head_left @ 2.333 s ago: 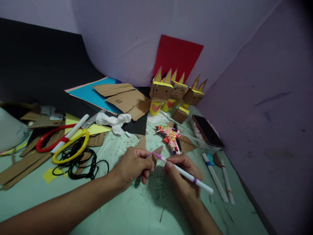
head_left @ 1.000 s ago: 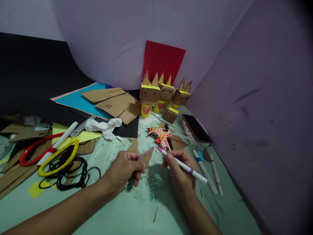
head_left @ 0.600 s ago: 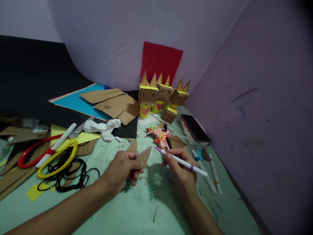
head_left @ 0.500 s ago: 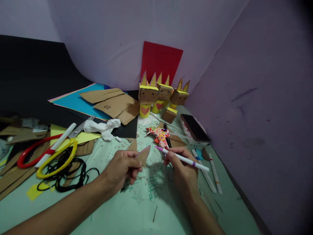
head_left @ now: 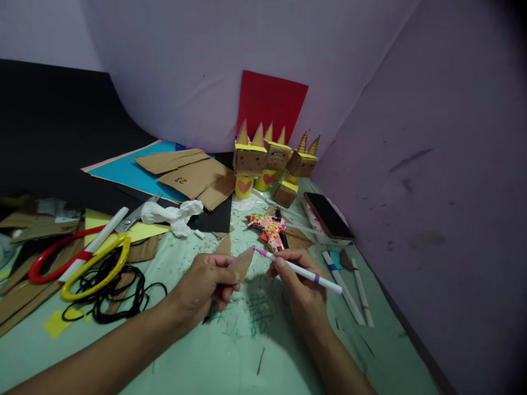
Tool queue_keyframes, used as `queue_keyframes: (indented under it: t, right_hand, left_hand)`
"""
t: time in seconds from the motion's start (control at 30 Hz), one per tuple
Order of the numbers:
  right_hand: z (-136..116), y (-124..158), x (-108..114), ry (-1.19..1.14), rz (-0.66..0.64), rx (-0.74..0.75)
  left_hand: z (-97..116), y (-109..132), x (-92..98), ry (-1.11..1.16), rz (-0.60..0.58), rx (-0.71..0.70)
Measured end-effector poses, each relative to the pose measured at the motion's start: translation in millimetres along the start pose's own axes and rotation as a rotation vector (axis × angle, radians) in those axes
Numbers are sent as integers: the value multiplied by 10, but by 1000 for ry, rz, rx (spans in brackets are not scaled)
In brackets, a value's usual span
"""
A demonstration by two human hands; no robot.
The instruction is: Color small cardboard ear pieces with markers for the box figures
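Head view, and straight to the left hand (head_left: 206,281): pinching a small, pointed, tan cardboard piece with a purple-lined edge (head_left: 242,265) between thumb and fingers, holding it up over the pale green, scribbled worktop (head_left: 197,362), point aimed up and to the right. Opposite, the right hand (head_left: 302,288) — fingers closed pen-style around a slim white marker with a purple nib and purple band (head_left: 304,273), back end slanting down to the right. Nib right at the cardboard's point, too fine to tell whether touching or just short.

Just behind the left hand, a second pointed piece of tan cardboard (head_left: 224,244), partly hidden. Beyond the nib, a floral-patterned, gun-shaped tool (head_left: 269,227) lying flat. Right of the right hand, a white marker with a blue band (head_left: 349,299), close beside a thinner white marker with red and orange bands (head_left: 362,291). Farther back, box-headed cardboard figures with yellow horns (head_left: 278,156), standing before a red rectangular sheet (head_left: 274,96). And out left — red-and-yellow-handled scissors (head_left: 124,249), mixed up with a tangle of black cord (head_left: 140,285).
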State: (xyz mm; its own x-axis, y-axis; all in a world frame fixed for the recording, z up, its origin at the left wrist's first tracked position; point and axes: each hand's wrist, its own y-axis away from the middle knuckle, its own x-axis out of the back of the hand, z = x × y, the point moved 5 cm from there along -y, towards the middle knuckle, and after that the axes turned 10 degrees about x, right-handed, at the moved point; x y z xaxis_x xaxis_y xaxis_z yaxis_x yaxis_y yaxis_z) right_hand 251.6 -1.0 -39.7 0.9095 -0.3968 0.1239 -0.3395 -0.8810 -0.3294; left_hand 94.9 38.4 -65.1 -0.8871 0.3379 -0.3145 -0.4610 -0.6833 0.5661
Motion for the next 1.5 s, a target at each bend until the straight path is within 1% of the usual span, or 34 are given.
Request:
queue_keyframes:
  t: [0.1, 0.23, 0.33, 0.53, 0.63, 0.77, 0.83, 1.0, 1.13, 1.2, 1.4, 1.5]
  right_hand:
    - [24, 6, 19, 10, -14, 1]
    - [18, 9, 40, -56, 27, 12]
    - [-2, 8, 21, -66, 42, -7]
    - [34, 21, 4, -35, -14, -22]
    - [59, 19, 9, -79, -32, -6]
    - [47, 0, 9, -84, 18, -13]
    - [46, 0, 2, -66, 23, -26]
    - [80, 31, 2, -54, -41, -21]
    - [43, 34, 61, -73, 59, 29]
    - [18, 30, 56, -62, 75, 31]
    - [28, 31, 3, -4, -17, -17]
    - [18, 30, 34, -15, 14, 21]
  left_hand:
    - [-7, -7, 7, -3, -3, 0]
    - [-13, -13, 16, -2, -4, 3]
    - [-9, -13, 12, -7, -17, 0]
    - [-9, -22, 16, 2, -10, 3]
    - [-21, -26, 24, 16, -1, 11]
    - [-20, -25, 19, 14, -11, -2]
    - [-16, -23, 17, 11, -9, -3]
    - [-4, -14, 18, 32, 4, 5]
    - [5, -13, 16, 35, 5, -1]
    - [1, -15, 12, 21, -2, -3]
    - [-12, -24, 19, 23, 0, 2]
    - [-4, -17, 17, 37, 7, 1]
